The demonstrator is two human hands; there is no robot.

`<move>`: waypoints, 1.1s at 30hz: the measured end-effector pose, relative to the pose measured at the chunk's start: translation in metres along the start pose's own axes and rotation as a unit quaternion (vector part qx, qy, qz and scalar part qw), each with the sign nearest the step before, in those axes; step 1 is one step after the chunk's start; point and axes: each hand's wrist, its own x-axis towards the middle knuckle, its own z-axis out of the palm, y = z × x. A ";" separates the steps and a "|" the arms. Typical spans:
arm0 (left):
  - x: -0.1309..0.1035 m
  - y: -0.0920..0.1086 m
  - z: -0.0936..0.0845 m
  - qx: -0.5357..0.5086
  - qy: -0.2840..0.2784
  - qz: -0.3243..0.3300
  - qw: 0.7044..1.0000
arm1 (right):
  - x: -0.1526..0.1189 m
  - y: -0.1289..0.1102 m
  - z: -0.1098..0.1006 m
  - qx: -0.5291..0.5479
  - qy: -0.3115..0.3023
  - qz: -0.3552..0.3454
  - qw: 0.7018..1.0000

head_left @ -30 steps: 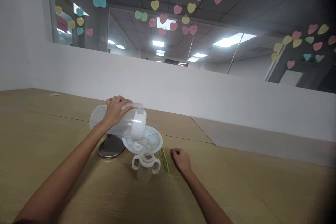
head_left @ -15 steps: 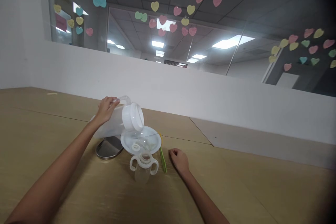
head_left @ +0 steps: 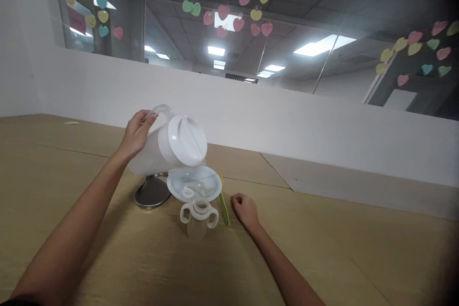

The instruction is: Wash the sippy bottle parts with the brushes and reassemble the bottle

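Note:
My left hand [head_left: 136, 131] is closed around the clear handle of a translucent pitcher [head_left: 148, 155] with a white lid [head_left: 188, 141]. The pitcher is tilted on its side, its lid end above a pale bowl [head_left: 172, 186]. Inside the bowl lie clear plastic parts [head_left: 195, 189], one with a small white ring. In front of the bowl stands an uncapped baby bottle [head_left: 197, 227] with two white handles. My right hand [head_left: 245, 209] rests on the table, fingers curled in, beside a slim green utensil [head_left: 224, 209] with a yellow end.
A round metal plate or lid [head_left: 152, 192] lies on the wooden table [head_left: 143, 258] below the pitcher. Behind the table runs a white wall [head_left: 229, 117] with a window above it, dotted with heart-shaped notes. A small pale flat piece [head_left: 71, 123] lies at the far left.
My left hand has lifted the pitcher and shifted it slightly right, its lid now facing more toward me. My right hand stays in the same place on the table.

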 end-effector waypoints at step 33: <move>-0.021 0.059 0.000 0.179 -0.128 0.167 0.961 | 0.000 0.001 0.003 -0.026 0.009 -0.014 1.000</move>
